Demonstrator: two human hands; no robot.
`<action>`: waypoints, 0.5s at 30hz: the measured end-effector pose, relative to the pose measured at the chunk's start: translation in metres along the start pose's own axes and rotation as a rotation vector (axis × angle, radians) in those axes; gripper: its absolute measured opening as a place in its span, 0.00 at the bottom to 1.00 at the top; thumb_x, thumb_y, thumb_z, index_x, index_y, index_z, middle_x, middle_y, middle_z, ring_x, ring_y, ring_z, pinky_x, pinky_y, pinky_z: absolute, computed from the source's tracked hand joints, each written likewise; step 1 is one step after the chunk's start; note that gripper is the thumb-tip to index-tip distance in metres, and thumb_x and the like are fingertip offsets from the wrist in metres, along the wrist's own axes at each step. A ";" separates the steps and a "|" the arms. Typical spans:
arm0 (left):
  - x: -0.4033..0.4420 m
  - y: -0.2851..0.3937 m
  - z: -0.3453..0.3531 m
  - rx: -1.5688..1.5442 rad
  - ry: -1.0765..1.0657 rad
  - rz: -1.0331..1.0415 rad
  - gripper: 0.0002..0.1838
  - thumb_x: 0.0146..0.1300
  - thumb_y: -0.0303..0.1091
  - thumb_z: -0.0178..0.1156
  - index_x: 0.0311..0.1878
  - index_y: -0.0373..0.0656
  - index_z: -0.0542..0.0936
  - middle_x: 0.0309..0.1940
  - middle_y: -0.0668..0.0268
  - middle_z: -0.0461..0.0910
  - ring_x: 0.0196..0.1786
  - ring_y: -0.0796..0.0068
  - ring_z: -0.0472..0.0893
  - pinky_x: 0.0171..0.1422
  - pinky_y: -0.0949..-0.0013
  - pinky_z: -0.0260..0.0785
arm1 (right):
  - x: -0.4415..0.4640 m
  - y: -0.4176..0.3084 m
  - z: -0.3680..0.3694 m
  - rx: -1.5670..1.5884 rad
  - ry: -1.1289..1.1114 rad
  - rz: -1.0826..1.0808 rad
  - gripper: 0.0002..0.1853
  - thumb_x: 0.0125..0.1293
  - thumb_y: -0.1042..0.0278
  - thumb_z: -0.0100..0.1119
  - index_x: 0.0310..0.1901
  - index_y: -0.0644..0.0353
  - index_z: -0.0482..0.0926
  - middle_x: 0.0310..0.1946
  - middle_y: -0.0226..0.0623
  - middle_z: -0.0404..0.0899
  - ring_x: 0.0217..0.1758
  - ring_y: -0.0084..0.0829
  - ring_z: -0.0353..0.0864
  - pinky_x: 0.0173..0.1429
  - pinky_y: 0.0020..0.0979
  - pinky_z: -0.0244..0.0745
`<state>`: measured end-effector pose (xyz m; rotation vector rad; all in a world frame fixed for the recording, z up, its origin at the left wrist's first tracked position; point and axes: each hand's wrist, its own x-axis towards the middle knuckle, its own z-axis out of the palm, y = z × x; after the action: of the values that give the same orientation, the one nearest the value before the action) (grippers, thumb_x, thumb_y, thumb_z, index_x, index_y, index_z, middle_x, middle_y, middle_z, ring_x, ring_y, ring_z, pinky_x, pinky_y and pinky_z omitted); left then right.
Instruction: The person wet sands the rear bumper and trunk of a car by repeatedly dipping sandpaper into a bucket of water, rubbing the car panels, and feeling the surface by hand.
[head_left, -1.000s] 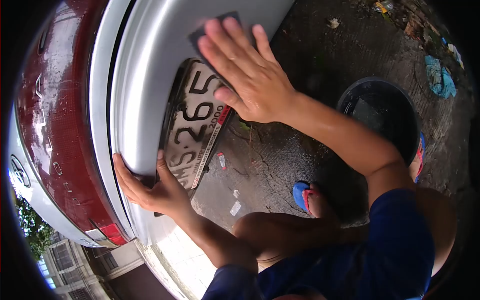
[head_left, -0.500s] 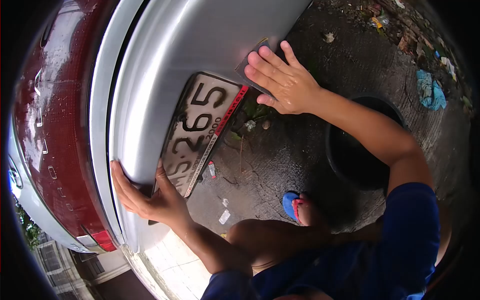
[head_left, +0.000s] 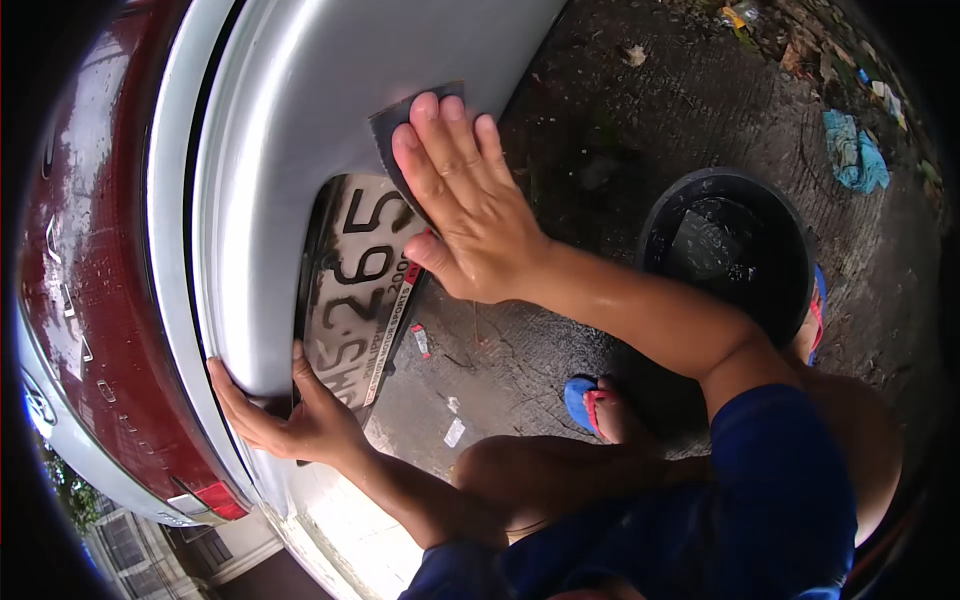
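My right hand (head_left: 470, 210) lies flat over a dark grey sheet of sandpaper (head_left: 392, 125), pressing it to the silver bumper (head_left: 300, 130) just above the number plate (head_left: 350, 290). The sheet's upper edge and corners show past my fingertips; the rest is under the hand. At the plate's other end, my left hand (head_left: 300, 415) rests on the bumper, thumb and fingers spread apart, with no loose thing in it. The plate carries dark raised characters, and my right hand covers one end of it.
A black bucket (head_left: 725, 240) with water and a submerged grey sheet stands on wet concrete beside my right arm. A blue flip-flop (head_left: 582, 405) is on my foot. Beyond lie a teal cloth (head_left: 855, 155) and litter. The red tail-light panel (head_left: 95, 290) is at left.
My right hand has slid the sandpaper leftward across the bumper, away from its outer edge. The view has shifted, showing more of the bucket. My left hand keeps its place on the bumper.
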<state>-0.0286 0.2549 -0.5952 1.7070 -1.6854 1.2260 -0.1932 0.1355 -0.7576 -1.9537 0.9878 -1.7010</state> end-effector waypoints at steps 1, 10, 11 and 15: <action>-0.001 0.000 0.001 0.009 0.002 -0.011 0.37 0.57 0.31 0.83 0.69 0.36 0.80 0.65 0.51 0.83 0.67 0.50 0.81 0.74 0.48 0.72 | 0.004 0.015 -0.012 -0.059 0.070 0.017 0.44 0.84 0.35 0.34 0.88 0.56 0.42 0.89 0.56 0.34 0.92 0.58 0.33 0.88 0.68 0.30; -0.002 -0.002 0.001 -0.057 0.009 -0.037 0.37 0.57 0.31 0.83 0.70 0.37 0.80 0.65 0.51 0.82 0.67 0.51 0.81 0.72 0.49 0.75 | 0.011 0.023 -0.014 -0.102 0.116 0.116 0.44 0.85 0.38 0.28 0.87 0.65 0.37 0.88 0.62 0.30 0.92 0.61 0.28 0.88 0.63 0.25; 0.000 0.000 0.002 -0.078 0.009 -0.023 0.37 0.57 0.31 0.83 0.70 0.37 0.80 0.65 0.51 0.82 0.67 0.51 0.81 0.72 0.49 0.76 | 0.031 0.042 -0.025 -0.034 0.251 0.327 0.46 0.85 0.36 0.28 0.87 0.66 0.37 0.88 0.63 0.31 0.92 0.61 0.29 0.88 0.64 0.24; -0.002 0.002 0.003 -0.079 0.023 -0.047 0.37 0.58 0.31 0.82 0.71 0.37 0.80 0.65 0.50 0.82 0.67 0.52 0.81 0.73 0.50 0.76 | -0.002 -0.016 0.016 0.076 0.050 0.116 0.48 0.83 0.30 0.25 0.87 0.62 0.32 0.88 0.62 0.24 0.91 0.64 0.26 0.88 0.66 0.27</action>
<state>-0.0297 0.2527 -0.5990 1.6697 -1.6489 1.1387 -0.1738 0.1450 -0.7517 -1.7797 1.0177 -1.7045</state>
